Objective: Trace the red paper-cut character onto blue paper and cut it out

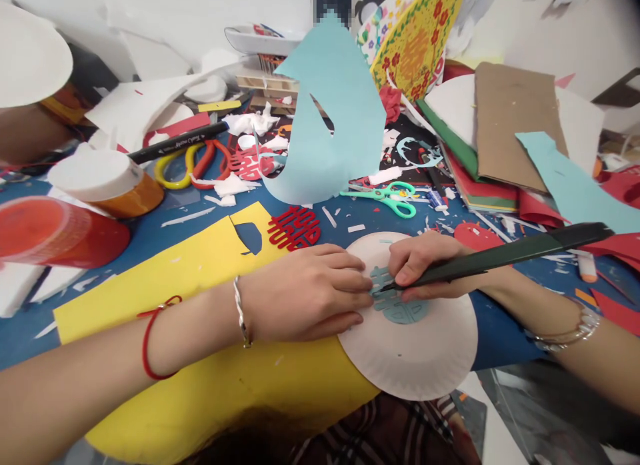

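Observation:
My right hand [435,265] is closed around a long, dark green craft knife [515,257]. Its dark tip meets a pale blue paper cut-out [406,310] of interlaced strokes, lying on a white paper plate [440,358]. My left hand [310,292] lies with stretched fingers at the plate's left side, fingertips touching the cut-out's left edge. Under that wrist spreads a large yellow paper sheet [200,385] with a hole cut in it. Just beyond the left hand is a red cut-out [295,228] of similar pattern.
Green-handled scissors [395,197] lie beyond the plate, near a large light blue sheet [335,118] standing up. A red tub [60,235] and a white-lidded jar [110,178] stand at left. Cardboard [515,118] tops stacked paper at right. Scraps litter the blue table [200,215].

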Action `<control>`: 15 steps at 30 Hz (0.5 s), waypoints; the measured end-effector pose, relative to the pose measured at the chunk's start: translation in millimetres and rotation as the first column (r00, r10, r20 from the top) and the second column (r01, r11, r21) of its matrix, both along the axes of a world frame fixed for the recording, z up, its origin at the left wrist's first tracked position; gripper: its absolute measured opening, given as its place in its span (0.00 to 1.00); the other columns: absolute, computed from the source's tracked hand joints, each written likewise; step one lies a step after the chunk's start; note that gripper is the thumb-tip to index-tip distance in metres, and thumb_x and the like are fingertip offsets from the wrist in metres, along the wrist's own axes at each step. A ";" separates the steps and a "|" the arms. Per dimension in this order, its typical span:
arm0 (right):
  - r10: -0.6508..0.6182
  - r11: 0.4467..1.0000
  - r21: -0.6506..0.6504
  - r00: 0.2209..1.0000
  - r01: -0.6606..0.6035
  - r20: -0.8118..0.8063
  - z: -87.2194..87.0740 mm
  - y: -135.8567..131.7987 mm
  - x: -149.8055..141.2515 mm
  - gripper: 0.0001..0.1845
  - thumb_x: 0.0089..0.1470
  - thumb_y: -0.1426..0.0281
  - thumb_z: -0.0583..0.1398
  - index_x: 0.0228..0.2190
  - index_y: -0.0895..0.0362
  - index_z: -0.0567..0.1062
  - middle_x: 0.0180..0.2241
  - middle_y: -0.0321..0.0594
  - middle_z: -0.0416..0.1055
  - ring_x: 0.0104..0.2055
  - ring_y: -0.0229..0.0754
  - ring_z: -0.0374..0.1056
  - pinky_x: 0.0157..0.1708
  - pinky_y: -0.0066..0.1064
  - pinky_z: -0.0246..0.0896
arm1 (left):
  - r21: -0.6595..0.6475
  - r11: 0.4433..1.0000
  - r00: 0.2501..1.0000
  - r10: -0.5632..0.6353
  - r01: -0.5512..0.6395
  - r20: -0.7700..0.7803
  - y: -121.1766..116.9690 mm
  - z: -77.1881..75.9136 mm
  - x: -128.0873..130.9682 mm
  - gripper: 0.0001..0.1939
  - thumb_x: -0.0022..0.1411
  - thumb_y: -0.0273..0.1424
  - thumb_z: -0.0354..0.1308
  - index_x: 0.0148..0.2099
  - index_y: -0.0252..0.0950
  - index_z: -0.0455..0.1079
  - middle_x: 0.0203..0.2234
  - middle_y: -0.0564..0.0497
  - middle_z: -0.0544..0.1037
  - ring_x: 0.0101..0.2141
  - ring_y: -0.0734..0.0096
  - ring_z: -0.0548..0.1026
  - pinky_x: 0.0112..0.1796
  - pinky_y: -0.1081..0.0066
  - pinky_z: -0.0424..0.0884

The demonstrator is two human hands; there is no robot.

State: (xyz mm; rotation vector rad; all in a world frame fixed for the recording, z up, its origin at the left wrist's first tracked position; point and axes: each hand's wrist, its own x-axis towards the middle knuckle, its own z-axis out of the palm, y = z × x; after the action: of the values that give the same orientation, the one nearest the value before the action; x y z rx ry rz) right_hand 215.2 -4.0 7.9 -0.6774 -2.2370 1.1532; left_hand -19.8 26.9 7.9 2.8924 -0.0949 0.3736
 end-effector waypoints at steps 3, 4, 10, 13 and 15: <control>0.031 1.000 0.007 0.999 -0.031 -0.018 0.5 1.6 0.9 0.05 0.47 0.74 0.63 0.25 0.54 0.72 0.24 0.35 0.72 0.26 0.34 0.69 0.25 0.25 0.64 | 0.009 1.000 1.000 0.005 -0.005 0.004 -0.6 0.5 0.3 0.15 0.67 0.30 0.44 0.44 0.33 0.72 0.44 0.46 0.76 0.47 0.62 0.70 0.50 0.63 0.64; 0.044 0.999 0.025 0.998 -0.043 -0.034 0.2 1.9 1.2 0.05 0.48 0.75 0.63 0.26 0.54 0.72 0.24 0.36 0.72 0.26 0.34 0.69 0.25 0.25 0.64 | 0.013 1.000 1.000 0.006 -0.006 0.007 -0.7 0.7 0.4 0.16 0.67 0.30 0.44 0.44 0.33 0.72 0.44 0.46 0.76 0.47 0.62 0.70 0.50 0.63 0.64; 0.070 0.996 0.057 0.997 -0.067 -0.045 -1.1 1.5 2.5 0.05 0.49 0.75 0.62 0.27 0.54 0.71 0.25 0.36 0.71 0.27 0.34 0.68 0.26 0.26 0.63 | 0.024 1.000 1.000 0.017 -0.018 0.024 -0.6 0.6 0.7 0.15 0.67 0.30 0.44 0.43 0.33 0.73 0.42 0.46 0.76 0.46 0.63 0.70 0.50 0.64 0.64; 0.056 0.998 0.043 0.998 -0.054 -0.032 -0.9 1.2 2.7 0.04 0.49 0.73 0.62 0.26 0.54 0.71 0.25 0.36 0.71 0.27 0.34 0.68 0.26 0.25 0.63 | 0.023 1.000 0.999 0.013 -0.014 0.030 -0.6 0.3 0.4 0.15 0.67 0.30 0.44 0.43 0.33 0.73 0.42 0.46 0.76 0.46 0.63 0.70 0.49 0.64 0.65; 0.068 0.996 0.057 0.997 -0.066 -0.047 -1.7 1.4 3.3 0.04 0.50 0.74 0.62 0.27 0.55 0.71 0.26 0.36 0.70 0.28 0.34 0.68 0.27 0.25 0.63 | 0.024 1.000 0.999 0.011 -0.012 0.035 -0.8 0.1 0.3 0.15 0.67 0.30 0.44 0.44 0.33 0.72 0.42 0.46 0.76 0.46 0.63 0.70 0.49 0.64 0.65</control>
State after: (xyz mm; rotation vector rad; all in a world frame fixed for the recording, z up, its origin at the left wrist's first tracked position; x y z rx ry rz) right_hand 218.5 -2.5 6.2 -0.5503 -2.2573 1.1229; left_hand -19.6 26.2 8.0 2.9119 -0.0892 0.4276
